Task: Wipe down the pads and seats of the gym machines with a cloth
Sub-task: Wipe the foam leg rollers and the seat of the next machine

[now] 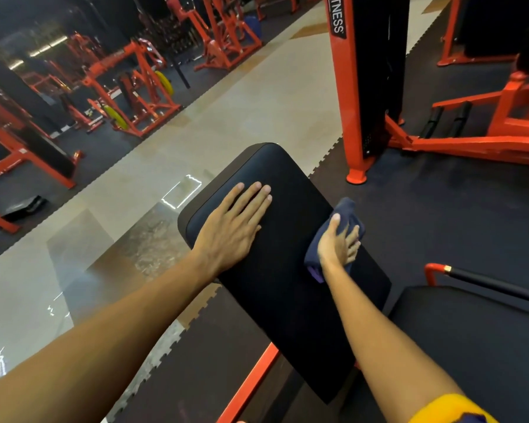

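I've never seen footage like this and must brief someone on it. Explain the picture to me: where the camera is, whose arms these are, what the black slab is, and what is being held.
There is only one picture. It comes from a wide-angle camera worn on a person's head, looking forward and down, so the two bare arms are the wearer's own. No robot is involved. The black slab is a gym machine pad. The left hand lies flat on top of it with straight fingers and holds nothing. The right hand holds a dark blue cloth against the pad's right edge. A second black pad sits at the lower right, and an orange machine frame stands behind.
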